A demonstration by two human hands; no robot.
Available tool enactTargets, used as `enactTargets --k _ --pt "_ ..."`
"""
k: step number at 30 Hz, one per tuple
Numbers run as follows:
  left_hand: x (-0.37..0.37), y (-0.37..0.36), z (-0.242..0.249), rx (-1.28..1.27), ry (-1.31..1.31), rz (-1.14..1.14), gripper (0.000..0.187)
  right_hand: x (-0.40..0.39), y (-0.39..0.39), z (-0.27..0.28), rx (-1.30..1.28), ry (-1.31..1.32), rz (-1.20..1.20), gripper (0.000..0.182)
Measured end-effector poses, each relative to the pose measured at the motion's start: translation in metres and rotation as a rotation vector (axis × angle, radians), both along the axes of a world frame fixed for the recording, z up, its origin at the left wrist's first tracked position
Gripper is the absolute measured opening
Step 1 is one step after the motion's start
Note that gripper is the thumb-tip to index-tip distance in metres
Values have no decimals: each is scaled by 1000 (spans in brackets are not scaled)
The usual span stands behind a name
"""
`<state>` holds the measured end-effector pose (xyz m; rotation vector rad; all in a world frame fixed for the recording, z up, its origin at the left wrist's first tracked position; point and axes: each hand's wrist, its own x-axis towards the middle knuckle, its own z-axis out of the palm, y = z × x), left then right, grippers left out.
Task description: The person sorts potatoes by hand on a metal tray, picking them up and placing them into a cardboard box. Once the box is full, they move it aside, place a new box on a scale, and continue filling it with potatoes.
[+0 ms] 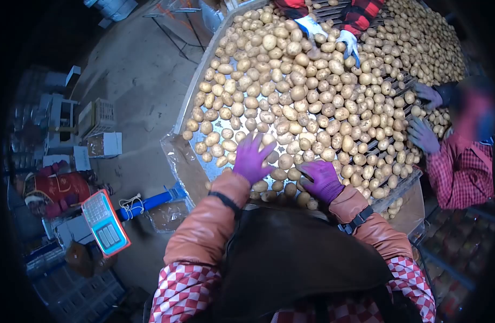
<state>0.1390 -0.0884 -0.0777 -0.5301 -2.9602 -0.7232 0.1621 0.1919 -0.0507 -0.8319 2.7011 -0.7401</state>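
Observation:
Many loose potatoes [298,92] cover a metal sorting table [208,168]. My left hand [253,160], in a purple glove, lies over potatoes near the close edge with its fingers spread. To its right, my right hand [324,181], also in a purple glove, reaches leftward among the potatoes. Its fingers look apart, and I see no potato gripped in it, though its underside is hidden. Bare shiny metal shows between the potatoes in front of my left hand.
Across the table, a co-worker's gloved hands [348,44] touch potatoes. Another person's gloved hands [424,134] are at the right edge. A digital scale [106,223] stands at left on a blue post. Farther left are a person [61,188], boxes [104,144] and crates.

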Motion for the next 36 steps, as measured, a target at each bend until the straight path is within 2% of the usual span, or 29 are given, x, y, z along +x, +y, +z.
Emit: enactTargets --k 1,4,7,8,11,13,15,17,18,19,20,21,23,25,28,29,31,32,34,35,36 --pt "19 -8 7 -76 126 -36 67 0 0 -1 -2 -5 -9 47" --pt "40 -35 8 -56 27 166 59 1 -1 3 -64 -57 -59 42" --pt "39 -53 8 -35 -430 457 55 -2 -5 15 -264 -172 -154 34" --pt "38 -48 5 -122 -149 424 48 -5 -13 34 -290 -69 -185 28" --pt "-14 -32 5 102 314 125 42 -11 -13 33 -341 44 -310 29" --pt "-74 -26 7 151 160 193 45 -15 -16 42 -269 163 -327 31" --pt "-132 -17 8 -68 305 380 52 -22 -9 32 -205 221 -330 33" --pt "-170 -11 12 -173 38 409 60 -24 -1 30 -125 189 -395 47" --pt "-182 -15 -25 -79 13 342 63 -22 -1 30 -43 218 -443 51" --pt "-178 -19 -27 -156 -9 312 62 -22 0 31 37 247 -491 56" --pt "-169 -24 -23 -238 -21 279 61 -18 7 20 95 192 -484 69" --pt "-164 -24 -18 -322 -31 243 60 -12 16 -1 57 63 -441 73" --pt "-155 -15 12 -334 -110 290 54 -8 -1 23 242 13 -349 71" --pt "-150 -14 15 -402 -177 330 50 -9 -1 26 202 82 -290 59" --pt "-174 -6 2 -567 -130 321 47 -13 -15 31 -58 -98 -135 53" --pt "-181 -7 5 -564 -176 273 47 -13 -20 28 -148 -143 -67 51" --pt "-196 -16 15 -557 -256 187 47 -2 -41 17 -75 -88 128 49" --pt "-201 -24 13 -492 -263 142 47 -1 -44 9 -175 29 164 48" --pt "-189 -41 12 -282 -233 149 53 -2 -39 8 -365 -362 -63 50" --pt "-175 -41 26 -177 -220 148 55 -4 -36 14 -459 -562 -176 52" --pt "-149 -37 39 86 -125 255 56 -4 -28 22 -604 -661 -285 54"
